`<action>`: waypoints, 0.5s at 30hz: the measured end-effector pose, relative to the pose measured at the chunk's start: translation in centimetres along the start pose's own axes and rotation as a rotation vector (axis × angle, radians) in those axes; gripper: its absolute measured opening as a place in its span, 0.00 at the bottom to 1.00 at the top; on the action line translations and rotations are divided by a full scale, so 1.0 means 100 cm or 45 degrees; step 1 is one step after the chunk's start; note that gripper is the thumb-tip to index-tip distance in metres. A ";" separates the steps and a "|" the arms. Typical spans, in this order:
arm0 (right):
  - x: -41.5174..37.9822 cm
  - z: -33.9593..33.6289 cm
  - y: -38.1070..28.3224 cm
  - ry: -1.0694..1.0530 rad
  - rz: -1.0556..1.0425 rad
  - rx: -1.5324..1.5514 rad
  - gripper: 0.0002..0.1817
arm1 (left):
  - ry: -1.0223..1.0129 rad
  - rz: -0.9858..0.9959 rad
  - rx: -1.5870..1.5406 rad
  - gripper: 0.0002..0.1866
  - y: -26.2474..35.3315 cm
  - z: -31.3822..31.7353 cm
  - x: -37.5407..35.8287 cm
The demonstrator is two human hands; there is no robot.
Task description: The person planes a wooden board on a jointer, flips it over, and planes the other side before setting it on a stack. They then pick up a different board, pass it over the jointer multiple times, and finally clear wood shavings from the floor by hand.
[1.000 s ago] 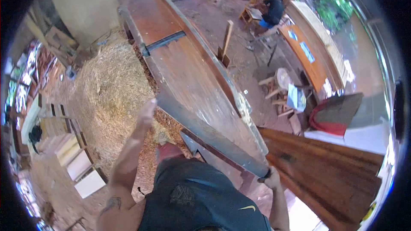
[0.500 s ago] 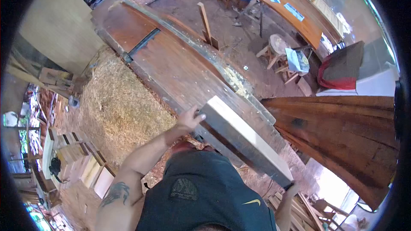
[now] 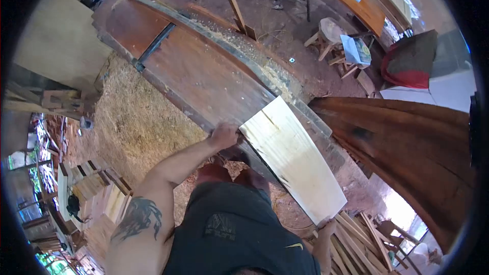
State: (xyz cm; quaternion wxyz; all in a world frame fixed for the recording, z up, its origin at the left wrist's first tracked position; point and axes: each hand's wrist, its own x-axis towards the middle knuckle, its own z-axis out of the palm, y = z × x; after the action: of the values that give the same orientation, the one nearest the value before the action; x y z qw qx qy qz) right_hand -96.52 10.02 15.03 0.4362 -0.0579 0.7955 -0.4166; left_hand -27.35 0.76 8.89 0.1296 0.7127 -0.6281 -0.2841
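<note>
A pale wooden board lies broad face up over the near end of a long jointer table. Its far left corner is in my left hand, whose fingers are curled at the edge and partly hidden. At the board's near end, my right hand grips the corner, with the fingers mostly out of sight underneath. A dark edge shows along the board's left side. Further up the table, a dark cutter slot runs across it.
Wood shavings are heaped left of the table. A big reddish-brown slab stands to the right. Stacked boards lie lower left, loose strips lower right. Beyond are a round stool and an orange-brown plank.
The board has rolled from standing on its narrow edge to showing its broad pale face upward. Both hands have stayed at its ends, turning with it.
</note>
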 end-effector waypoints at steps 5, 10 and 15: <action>0.045 0.052 -0.019 0.020 -0.021 0.023 0.14 | 0.265 -0.133 -0.044 0.29 0.039 -0.008 -0.009; 0.099 0.077 -0.007 -0.341 0.047 -0.043 0.17 | 0.389 0.158 -0.035 0.44 0.087 0.005 -0.012; 0.028 0.171 -0.035 -0.741 -0.029 -0.254 0.17 | 0.294 -0.417 0.136 0.55 0.119 0.014 0.040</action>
State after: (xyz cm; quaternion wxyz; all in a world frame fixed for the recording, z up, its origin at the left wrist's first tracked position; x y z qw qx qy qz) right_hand -86.54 -4.01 11.08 0.6331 -0.2262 0.6735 -0.3072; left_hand -37.74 -4.93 13.22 0.1148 0.8391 -0.4988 -0.1842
